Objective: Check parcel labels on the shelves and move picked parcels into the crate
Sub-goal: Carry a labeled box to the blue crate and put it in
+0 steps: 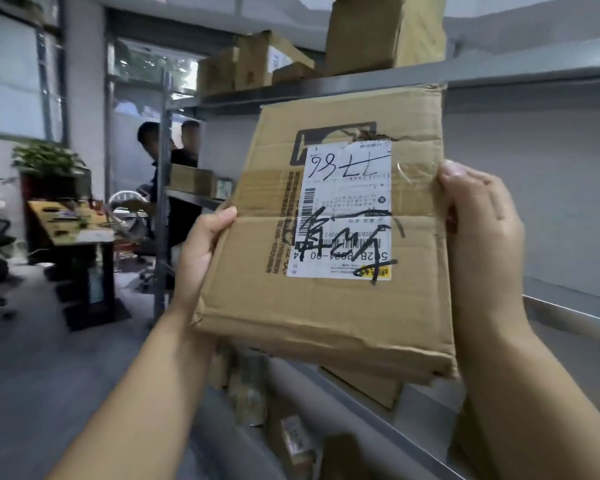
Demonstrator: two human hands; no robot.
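Shelving behind: left hand [201,247] and right hand [478,233] grip a flat, dented, probably light parcel [326,306] by opposite edges.

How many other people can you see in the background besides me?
2. The first person leans forward by the grey shelf post, at its left; the second person stands just right of it. The held parcel could hide others.
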